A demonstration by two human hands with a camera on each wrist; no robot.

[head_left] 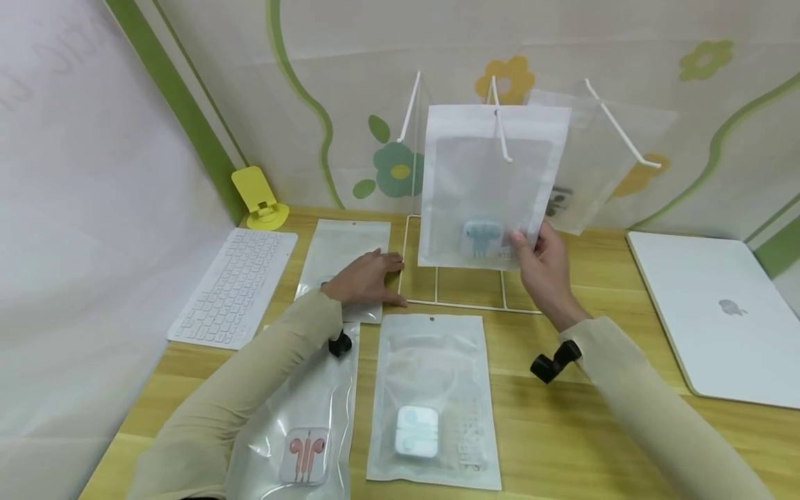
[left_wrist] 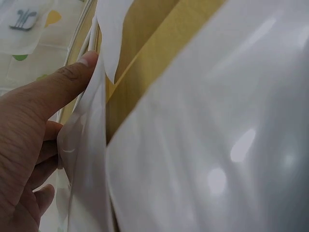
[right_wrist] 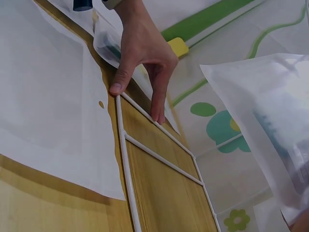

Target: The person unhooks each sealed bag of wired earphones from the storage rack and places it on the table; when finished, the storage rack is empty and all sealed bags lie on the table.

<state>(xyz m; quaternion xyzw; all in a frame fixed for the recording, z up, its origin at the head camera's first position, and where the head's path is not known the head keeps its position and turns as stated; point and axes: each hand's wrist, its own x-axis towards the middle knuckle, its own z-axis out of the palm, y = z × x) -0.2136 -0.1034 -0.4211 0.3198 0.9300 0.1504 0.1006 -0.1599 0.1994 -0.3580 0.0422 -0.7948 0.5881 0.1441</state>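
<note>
My right hand point(head_left: 545, 271) pinches the lower right edge of a white clear-front zip pouch point(head_left: 494, 180) between thumb and fingers. Teal earphones in a case point(head_left: 482, 239) show through it. The middle prong of a white wire rack point(head_left: 469, 305) passes through the pouch's top hole. My left hand point(head_left: 369, 278) touches the rack's base at its left front corner; in the right wrist view the thumb point(right_wrist: 116, 88) rests at the corner and straight fingers point(right_wrist: 158, 108) touch the side bar. Under the left wrist lies another pouch point(head_left: 340, 243), partly covered by the hand.
A pouch with a white case point(head_left: 431, 389) lies before the rack; one with pink earphones point(head_left: 294, 410) lies left of it, partly under the left sleeve. Another pouch point(head_left: 600, 146) hangs on the right prong. A keyboard point(head_left: 234, 292), yellow stand point(head_left: 256, 198) and laptop point(head_left: 719, 312) flank these.
</note>
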